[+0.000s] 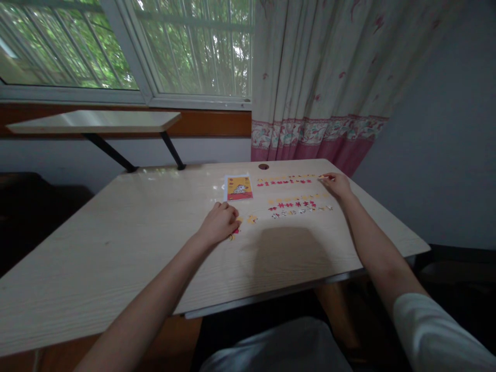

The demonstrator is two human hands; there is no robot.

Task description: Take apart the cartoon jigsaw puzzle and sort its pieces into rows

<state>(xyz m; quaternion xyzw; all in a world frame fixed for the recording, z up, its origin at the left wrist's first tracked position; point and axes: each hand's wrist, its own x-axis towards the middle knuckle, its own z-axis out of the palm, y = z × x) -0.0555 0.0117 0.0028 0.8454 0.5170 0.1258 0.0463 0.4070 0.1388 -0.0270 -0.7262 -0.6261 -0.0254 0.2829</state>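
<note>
Small jigsaw puzzle pieces (292, 204) lie in several rows on the desk, yellow, red and white. At the right end of the farthest yellow row is my right hand (338, 185), its thumb and fingers pinched on a small yellow puzzle piece (322, 177). My left hand (220, 223) rests on the desk with curled fingers, beside a few loose yellow and red pieces (252, 219). What its fingers hold, if anything, is hidden. Just beyond it lies a picture card (239, 187), yellow above and red below, showing a white animal.
The light wood desk (127, 237) has a round cable hole (263, 166) near its back edge. A raised shelf (96, 121) on black legs stands at the back left. Behind are a barred window (194, 51) and a flowered curtain (310, 77).
</note>
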